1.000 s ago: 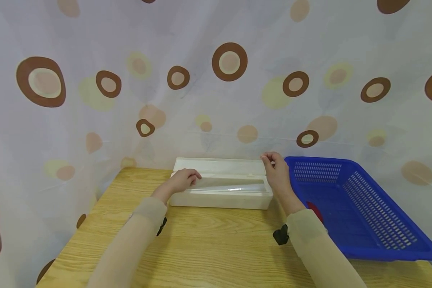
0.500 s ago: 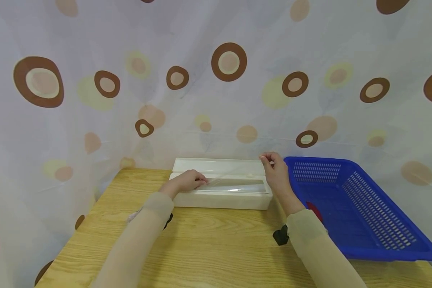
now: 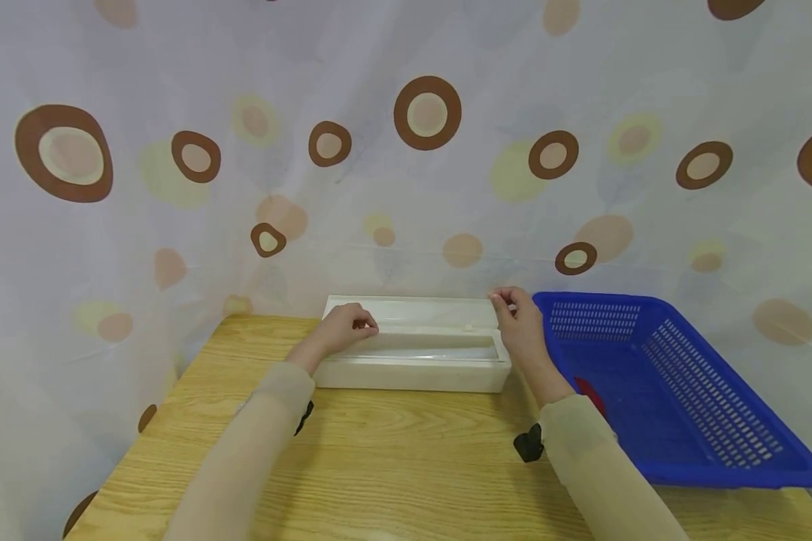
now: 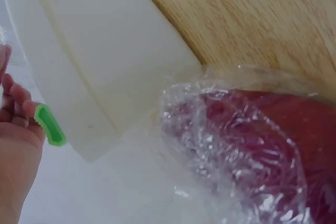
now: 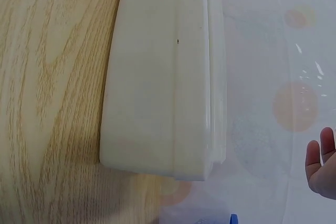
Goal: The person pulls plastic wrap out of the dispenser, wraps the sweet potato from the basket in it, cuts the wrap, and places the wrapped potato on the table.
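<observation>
A long white cling film box (image 3: 413, 376) stands at the table's back, its lid (image 3: 413, 309) tipped back. A shiny film roll (image 3: 440, 352) shows in the opening. Above the box's left end, my left hand (image 3: 337, 330) pinches the thin clear film with thumb and curled fingers. At the right end, my right hand (image 3: 522, 330) is raised and pinches the film by thumb and forefinger. The film is barely visible, with glints (image 5: 317, 69) in the right wrist view. A green plastic piece (image 4: 50, 124) appears beside the left fingers in the left wrist view.
A blue perforated basket (image 3: 731, 476) stands at the right, with a red thing (image 3: 590, 394) near its left wall, partly behind the right arm. Close to the left wrist lies a dark red item (image 4: 294, 114) wrapped in crinkled clear film. A patterned curtain (image 3: 379, 188) hangs behind the table.
My left hand reached right into the box's opening, then drew back left and up with fingers pinched. My right hand has stayed nearly still.
</observation>
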Available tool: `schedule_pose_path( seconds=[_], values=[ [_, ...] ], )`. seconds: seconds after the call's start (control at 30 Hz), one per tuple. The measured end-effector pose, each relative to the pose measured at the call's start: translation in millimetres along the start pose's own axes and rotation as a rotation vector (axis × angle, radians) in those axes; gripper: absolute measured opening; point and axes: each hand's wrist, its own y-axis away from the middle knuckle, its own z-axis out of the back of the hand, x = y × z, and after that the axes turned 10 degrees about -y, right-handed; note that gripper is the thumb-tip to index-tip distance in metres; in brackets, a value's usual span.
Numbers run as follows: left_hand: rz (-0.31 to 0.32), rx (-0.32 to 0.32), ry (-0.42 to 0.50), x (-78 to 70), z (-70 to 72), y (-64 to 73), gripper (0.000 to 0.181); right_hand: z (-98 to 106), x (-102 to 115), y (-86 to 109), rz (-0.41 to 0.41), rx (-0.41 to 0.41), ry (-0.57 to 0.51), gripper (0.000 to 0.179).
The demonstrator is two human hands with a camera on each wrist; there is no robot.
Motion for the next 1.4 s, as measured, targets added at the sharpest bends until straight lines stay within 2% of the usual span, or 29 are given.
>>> schedule_pose_path(
  seconds=[0.07,0.13,0.23,0.33,0.57,0.73,0.93,1.2,1.4],
  values=[
    [-0.007,-0.019,0.015,-0.8,2.7,1.8,0.013,0.6,-1.0,-0.1,-0.003,-0.006,-0.013,0.023],
    [-0.009,-0.011,0.039,-1.5,5.3,3.5,0.014,1.2,-1.7,-0.2,-0.001,-0.01,-0.017,0.023],
    [-0.004,0.048,0.087,-1.7,8.4,6.3,0.014,2.0,-2.2,-0.3,-0.002,-0.009,-0.015,0.023],
    [-0.021,0.103,0.097,-2.2,10.8,9.4,0.012,2.9,-2.1,-0.1,-0.007,-0.008,-0.012,0.023],
    [-0.086,0.138,0.029,-1.3,15.9,18.3,0.014,3.3,-1.2,-0.5,-0.018,0.0,-0.003,0.024],
    [-0.069,0.183,0.01,5.2,19.9,23.9,0.011,4.2,-0.6,0.1,-0.022,-0.003,0.0,0.024],
    [-0.015,0.159,0.03,11.4,24.0,30.8,0.009,4.4,-0.6,-0.4,-0.024,-0.013,0.011,0.023],
    [-0.036,0.106,0.005,10.6,30.6,33.0,0.009,5.6,0.5,-2.2,-0.046,-0.011,0.04,0.023],
    [-0.03,0.065,-0.012,12.8,36.9,32.4,0.009,6.7,1.7,-2.3,-0.078,-0.005,0.065,0.026]
  ],
)
